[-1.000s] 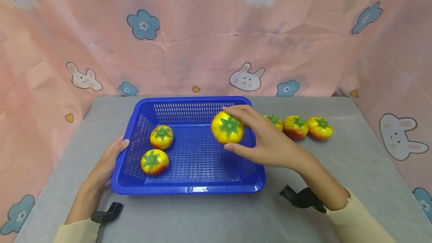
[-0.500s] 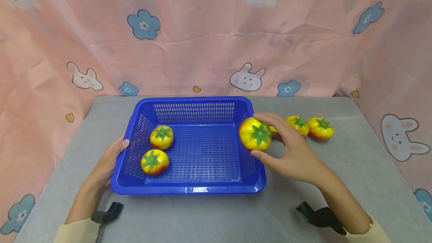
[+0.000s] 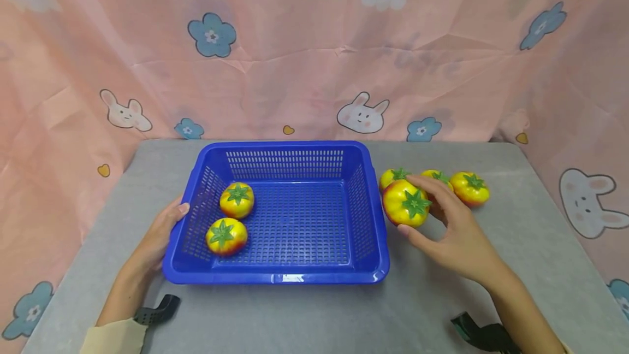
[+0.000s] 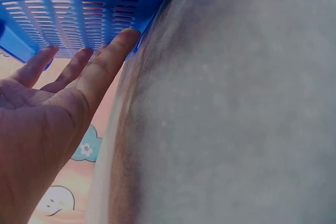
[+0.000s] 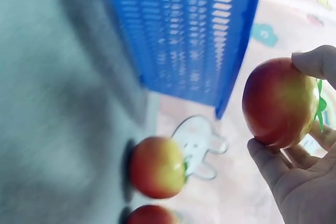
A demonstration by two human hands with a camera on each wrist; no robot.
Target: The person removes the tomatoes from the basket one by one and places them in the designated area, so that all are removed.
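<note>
My right hand [image 3: 452, 234] pinches a yellow-and-red toy tomato [image 3: 402, 206] with a green star-shaped calyx between thumb and fingers. In the right wrist view this tomato [image 5: 275, 103] is raised off the table, beside the basket's outer wall. It overlaps another tomato [image 3: 389, 177] in the head view. Two tomatoes [image 3: 237, 204] lie at the left inside the blue plastic basket [image 3: 275, 278]. At the basket's left side is my left hand [image 3: 159, 231], one fingertip at the rim. The left wrist view shows its fingers [image 4: 100, 74] extended, fingertips at the slotted wall [image 4: 79, 9].
Two more tomatoes [image 3: 470, 193] stand at the right on the grey table [image 3: 314, 321], the nearer one partly hidden behind my right hand. A pink patterned curtain [image 3: 295, 81] hangs behind and at both sides of the table.
My right hand has carried the tomato rightward from over the basket, past its right rim, to in front of the tomatoes on the table. My left hand stays at the basket's left side.
</note>
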